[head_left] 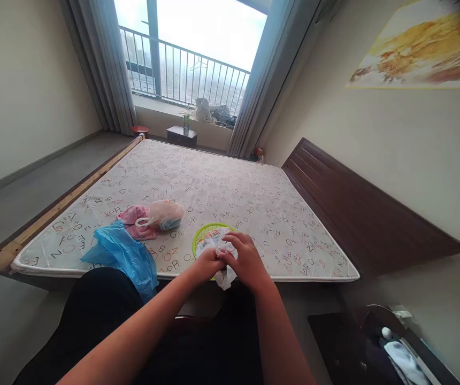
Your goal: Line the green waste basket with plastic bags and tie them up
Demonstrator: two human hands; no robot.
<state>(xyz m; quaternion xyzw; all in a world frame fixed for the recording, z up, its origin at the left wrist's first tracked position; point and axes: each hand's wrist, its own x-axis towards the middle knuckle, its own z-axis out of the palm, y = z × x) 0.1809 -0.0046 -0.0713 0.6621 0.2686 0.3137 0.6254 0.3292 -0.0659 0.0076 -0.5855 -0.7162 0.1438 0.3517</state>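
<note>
- The left hand (208,266) pinches the white plastic bag (225,279); the right hand (248,260) curves over it with bent fingers, though whether it grips cannot be told
- The white plastic bag lies at the green basket (198,239), near the mattress (222,182) edge
- A hard tug could tear the thin plastic or tip the basket
- A shifting leg (97,299) could drag the overhanging blue bag (123,251) down

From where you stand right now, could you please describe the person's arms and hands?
The left hand and right hand wear no gloves; both forearms are bare, with no sleeve, watch or bracelet visible. Black fabric clothing shows below them.
</note>
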